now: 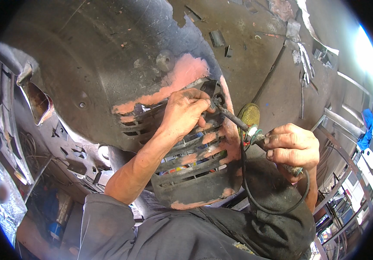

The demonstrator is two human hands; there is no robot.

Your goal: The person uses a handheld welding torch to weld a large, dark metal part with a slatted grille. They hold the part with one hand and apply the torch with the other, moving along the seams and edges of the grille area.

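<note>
A soldering iron (235, 119) with a thick dark shaft is gripped in my right hand (294, 146), its black cord (245, 182) looping below. The iron's tip reaches the edge of a slatted dark plastic panel (86, 56), close to the fingers of my left hand (185, 110). Those fingers are pinched on a small black plastic piece (209, 88) at the upper end of the slats. My fingers partly cover the piece, and the exact contact with the tip is hard to make out. Pink filler (186, 73) coats parts of the panel and slats.
The panel lies across my lap, with a yellowish shoe (250, 114) by its right edge. Black scraps (217, 38) and torn strips (304, 60) litter the floor beyond. On the right stand metal frames (346, 169) with a blue cloth (368, 129); more body parts (8, 125) lean at left.
</note>
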